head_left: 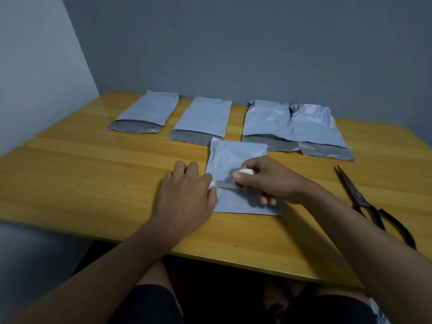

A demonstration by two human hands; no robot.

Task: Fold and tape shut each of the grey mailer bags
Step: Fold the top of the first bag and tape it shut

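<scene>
The folded grey plastic mailer bag lies mid-bench, long axis running away from the person. The left hand presses flat on its left edge; the right hand grips a white tape roll, a strip stretched between them. Four unsealed grey mailers line up behind, black scissors to the right.

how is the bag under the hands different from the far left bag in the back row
The folded bag lies near the table's front edge, its flap turned over, with tape across the fold; the far-left bag lies in the back row, dark flap open and untouched. The left hand presses the folded one while the right hand holds the tape roll. Both are grey mailers.
</scene>
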